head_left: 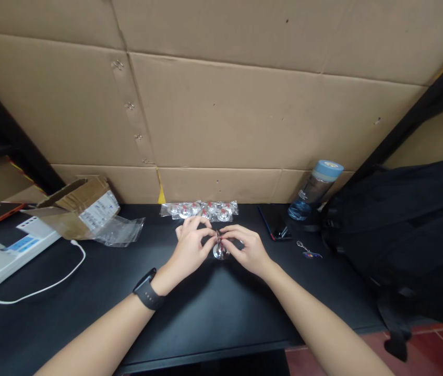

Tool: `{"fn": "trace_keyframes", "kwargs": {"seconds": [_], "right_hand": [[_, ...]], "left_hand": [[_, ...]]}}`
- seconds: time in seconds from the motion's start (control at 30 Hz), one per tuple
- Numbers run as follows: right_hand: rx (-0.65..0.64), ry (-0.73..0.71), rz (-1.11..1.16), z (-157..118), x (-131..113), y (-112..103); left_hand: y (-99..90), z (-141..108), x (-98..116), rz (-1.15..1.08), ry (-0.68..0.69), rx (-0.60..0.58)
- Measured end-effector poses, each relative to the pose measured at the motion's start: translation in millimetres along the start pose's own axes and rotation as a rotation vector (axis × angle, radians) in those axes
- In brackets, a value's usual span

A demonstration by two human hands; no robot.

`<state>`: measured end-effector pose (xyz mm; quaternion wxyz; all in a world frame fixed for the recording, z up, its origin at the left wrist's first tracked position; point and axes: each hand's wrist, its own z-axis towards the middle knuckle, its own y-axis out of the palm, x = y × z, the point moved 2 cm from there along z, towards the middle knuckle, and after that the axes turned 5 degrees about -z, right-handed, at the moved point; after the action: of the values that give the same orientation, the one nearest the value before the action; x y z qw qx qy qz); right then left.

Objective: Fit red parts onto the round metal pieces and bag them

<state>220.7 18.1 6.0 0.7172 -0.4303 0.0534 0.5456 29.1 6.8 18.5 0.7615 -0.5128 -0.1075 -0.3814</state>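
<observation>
A small shiny metal piece with a rounded base and a bit of red (pixel 221 251) is on the black table or just above it; I cannot tell which. My left hand (pixel 193 241) is closed in a pinch at its upper part, where something thin stands upright. From the other side my right hand (pixel 247 248) pinches the same piece between thumb and finger. The fingertips hide much of it. Just behind the hands lies a row of several similar silver pieces with red parts in clear plastic wrappers (pixel 184 210).
To the left are an opened cardboard box (pixel 76 209), a clear plastic bag (pixel 121 233), a white power strip (pixel 29 250) and a white cable (pixel 52 289). On the right are a phone (pixel 275 223), a water bottle (pixel 313 190), a small charm (pixel 310 254) and a black backpack (pixel 409 235).
</observation>
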Motion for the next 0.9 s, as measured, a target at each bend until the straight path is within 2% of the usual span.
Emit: {"fn": "trace_keyframes", "kwargs": {"seconds": [0.17,0.37,0.5,0.63,0.73,0.8,0.9], "right_hand": [[0.013,-0.086,-0.130,-3.2,3.6,5.1],[0.013,-0.112,-0.205,-6.4,5.3,9.3],[0.030,-0.061,-0.164,-3.6,0.3,6.8],[0.047,0.105,-0.011,-0.7,-0.2,5.3],[0.012,0.213,0.147,-1.0,4.4,10.3],[0.002,0.222,0.156,-1.0,6.9,12.9],[0.043,0.174,0.045,1.0,7.5,7.1]], "left_hand": [[2.9,-2.9,-0.6,0.092,0.077,0.039],[3.3,-7.5,4.6,0.159,0.155,0.049],[2.1,-7.0,5.9,0.125,0.125,0.054],[2.3,-2.6,1.4,-0.044,0.045,0.026],[5.7,1.1,-5.1,-0.162,-0.005,0.013],[7.3,3.6,-10.1,-0.184,-0.024,0.009],[0.5,8.0,-17.9,-0.156,-0.053,0.047]]}}
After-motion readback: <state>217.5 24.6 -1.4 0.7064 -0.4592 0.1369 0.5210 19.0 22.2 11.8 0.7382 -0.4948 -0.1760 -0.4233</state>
